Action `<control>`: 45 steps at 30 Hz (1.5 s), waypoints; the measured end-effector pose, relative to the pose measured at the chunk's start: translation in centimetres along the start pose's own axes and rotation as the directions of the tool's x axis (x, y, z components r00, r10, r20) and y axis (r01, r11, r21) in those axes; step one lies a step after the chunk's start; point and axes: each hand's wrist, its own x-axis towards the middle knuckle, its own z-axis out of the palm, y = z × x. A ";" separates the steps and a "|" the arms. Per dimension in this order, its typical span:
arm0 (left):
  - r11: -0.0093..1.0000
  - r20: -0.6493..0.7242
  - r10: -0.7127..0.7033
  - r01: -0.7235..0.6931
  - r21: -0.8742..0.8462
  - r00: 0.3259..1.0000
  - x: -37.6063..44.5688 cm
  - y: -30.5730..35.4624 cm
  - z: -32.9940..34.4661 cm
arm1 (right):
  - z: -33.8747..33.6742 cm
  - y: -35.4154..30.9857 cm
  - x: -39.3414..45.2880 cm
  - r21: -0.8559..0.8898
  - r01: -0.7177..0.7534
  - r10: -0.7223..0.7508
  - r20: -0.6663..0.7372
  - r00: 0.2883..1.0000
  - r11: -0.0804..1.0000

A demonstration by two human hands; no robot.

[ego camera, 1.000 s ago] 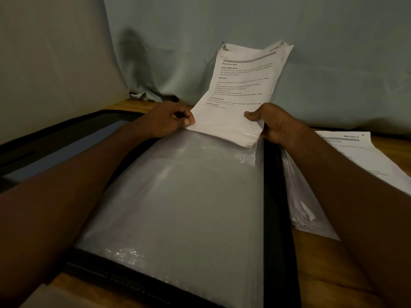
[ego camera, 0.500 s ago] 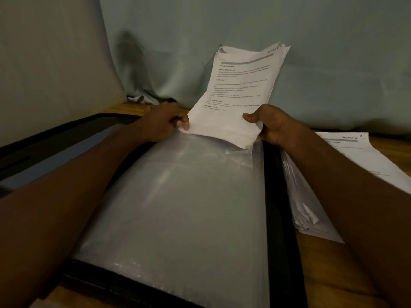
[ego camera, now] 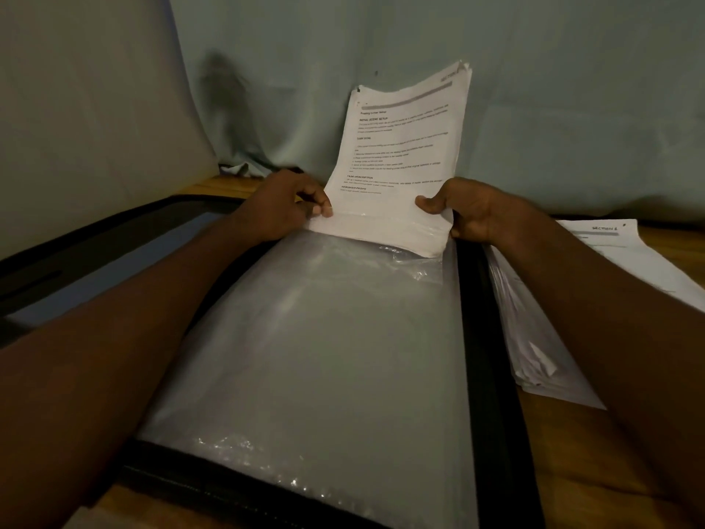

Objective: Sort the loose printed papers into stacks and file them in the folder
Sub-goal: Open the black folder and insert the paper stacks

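Paper has gone a little deeper since a second ago: the held stack (ego camera: 396,158) stood with its bottom edge just at the mouth of the plastic sleeve (ego camera: 316,360), and now that edge sits under the sleeve's clear lip, with a band of plastic showing over the lowest part of the top sheet; most of the stack remains outside, leaning up toward the cloth backdrop (ego camera: 534,89); the hands have barely shifted along its lower corners. Judged from this, the filing of this stack is begun but far from finished; it needs to slide down the sleeve's length, and the crinkle of plastic at the right corner suggests the mouth could snag there.

The left hand (ego camera: 282,208) pinches the stack's lower left corner, thumb and fingers (ego camera: 324,210) closed on paper and sleeve edge together; the right hand (ego camera: 469,211) grips the lower right corner, thumb on top and the rest curled behind.

Count: two hands; one stack being filed; one second stack (ego camera: 572,299) lying on the table (ego camera: 595,463) to the right, just beside the folder (ego camera: 480,337); one open black folder, with one sleeve in use; how many sheets each stack holds cannot be told.
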 end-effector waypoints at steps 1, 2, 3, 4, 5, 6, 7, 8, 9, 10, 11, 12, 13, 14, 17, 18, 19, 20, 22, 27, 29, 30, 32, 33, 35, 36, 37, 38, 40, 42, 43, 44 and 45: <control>1.000 0.012 -0.011 0.011 0.001 1.000 0.0 0.0 0.0 | 0.1 0.0 -0.1 -0.009 0.001 -0.001 0.011 1.000 1.000; 1.000 0.016 -0.028 0.028 0.002 0.999 0.1 -0.1 0.0 | 0.1 0.0 -0.2 -0.010 0.004 -0.004 0.017 1.000 1.000; 0.999 0.017 -0.042 0.042 0.001 0.999 0.1 -0.1 0.0 | 0.0 0.0 -0.2 -0.006 0.008 -0.008 0.022 1.000 1.000; 0.998 0.018 -0.055 0.055 -0.004 0.998 0.2 -0.2 -0.1 | -0.1 0.0 -0.2 0.003 0.011 -0.011 0.026 1.000 1.000; 0.998 0.019 -0.067 0.067 -0.015 0.998 0.2 -0.2 -0.1 | -0.2 0.1 -0.1 0.014 0.011 -0.012 0.028 1.000 1.000; 0.997 0.021 -0.075 0.076 -0.032 0.997 0.2 0.0 -0.1 | -0.2 0.1 -0.1 0.022 0.012 -0.013 0.028 1.000 1.000; 0.995 0.023 -0.082 0.083 -0.053 0.996 0.1 0.1 -0.1 | -0.2 0.2 -0.1 0.029 0.014 -0.015 0.026 1.000 0.999; 0.993 0.024 -0.090 0.092 -0.077 0.996 0.1 0.2 -0.1 | -0.2 0.3 0.0 0.033 0.017 -0.018 0.023 1.000 0.999; 0.989 0.028 -0.102 0.105 -0.105 0.994 0.1 0.2 0.0 | -0.2 0.4 0.0 0.034 0.019 -0.020 0.024 1.000 0.999; 0.984 0.034 -0.115 0.119 -0.134 0.993 0.1 0.2 0.0 | -0.2 0.4 0.0 0.030 0.022 -0.023 0.027 0.999 0.999; 0.978 0.046 -0.126 0.132 -0.163 0.991 0.2 0.1 0.1 | -0.1 0.5 0.1 0.026 0.025 -0.025 0.030 0.999 0.999; 0.971 0.062 -0.135 0.145 -0.190 0.989 0.1 0.1 0.1 | -0.1 0.5 0.1 0.023 0.028 -0.029 0.029 0.999 0.999; 0.966 0.077 -0.139 0.152 -0.208 0.987 0.2 0.2 0.0 | -0.2 0.5 0.2 0.025 0.034 -0.034 0.024 0.999 0.999; 0.964 0.089 -0.139 0.155 -0.215 0.986 0.2 0.3 0.0 | -0.3 0.5 0.3 0.026 0.039 -0.040 0.021 0.999 0.999; 0.956 0.081 -0.150 0.165 -0.242 0.985 0.3 0.7 0.1 | -0.3 0.6 0.4 0.018 0.043 -0.043 0.011 0.999 0.999; 0.951 0.074 -0.161 0.175 -0.256 0.984 0.3 0.7 0.1 | -0.2 0.6 0.5 0.014 0.045 -0.045 0.004 0.999 0.999; 0.951 0.071 -0.164 0.177 -0.255 0.984 0.3 0.7 0.0 | -0.2 0.6 0.5 0.012 0.049 -0.049 -0.001 0.999 0.999; 0.956 0.075 -0.155 0.168 -0.239 0.985 0.2 0.7 0.0 | -0.1 0.7 0.6 0.012 0.055 -0.055 -0.009 0.998 0.998; 0.973 0.087 -0.113 0.128 -0.191 0.990 0.2 0.9 0.0 | -0.1 0.7 0.6 0.018 0.069 -0.068 -0.017 0.998 0.997; 0.959 0.023 -0.131 0.133 -0.252 0.991 0.3 0.8 0.5 | 0.0 0.4 -0.2 0.029 0.069 -0.071 0.075 0.995 0.997; 0.943 -0.012 -0.156 0.146 -0.298 0.988 0.5 0.7 0.7 | -0.1 0.2 -0.6 0.022 0.063 -0.066 0.123 0.990 0.998; 0.941 -0.022 -0.164 0.150 -0.304 0.986 0.6 0.6 0.7 | -0.2 0.1 -0.6 0.004 0.060 -0.060 0.141 0.988 0.998; 0.946 -0.022 -0.180 0.167 -0.279 0.983 0.7 0.4 0.7 | -0.3 -0.1 -0.6 -0.022 0.059 -0.055 0.158 0.986 0.998; 0.949 -0.014 -0.187 0.177 -0.261 0.982 0.8 0.4 0.7 | -0.3 -0.1 -0.4 -0.011 0.059 -0.057 0.146 0.988 0.998; 0.952 -0.010 -0.202 0.194 -0.237 0.979 0.7 0.4 0.7 | -0.1 0.1 0.2 0.031 0.065 -0.067 0.069 0.995 0.997; 0.952 -0.014 -0.204 0.195 -0.236 0.979 0.7 0.5 0.8 | 0.0 0.3 0.6 0.051 0.071 -0.071 0.004 0.997 0.996; 0.952 -0.017 -0.201 0.191 -0.238 0.979 0.8 0.7 0.8 | 0.1 0.4 0.9 0.070 0.079 -0.075 -0.059 0.995 0.994; 0.954 -0.008 -0.192 0.185 -0.237 0.981 0.9 1.0 0.9 | 0.2 0.6 1.2 0.083 0.090 -0.080 -0.115 0.990 0.993; 0.963 0.045 -0.165 0.171 -0.210 0.985 1.1 1.8 1.1 | 0.3 0.8 1.5 0.085 0.111 -0.093 -0.189 0.978 0.990; 0.978 0.086 -0.138 0.149 -0.147 0.987 1.4 3.0 1.6 | 0.6 0.7 1.5 0.089 0.142 -0.118 -0.234 0.965 0.986; 0.982 0.084 -0.128 0.138 -0.127 0.988 1.5 3.7 1.9 | 0.9 0.5 1.6 0.094 0.159 -0.131 -0.255 0.958 0.983; 0.984 0.078 -0.116 0.125 -0.124 0.990 1.6 4.7 2.2 | 1.1 0.4 1.5 0.097 0.174 -0.141 -0.279 0.950 0.980; 0.985 0.071 -0.106 0.114 -0.131 0.992 1.9 5.5 2.6 | 1.3 0.2 1.5 0.093 0.186 -0.150 -0.302 0.941 0.978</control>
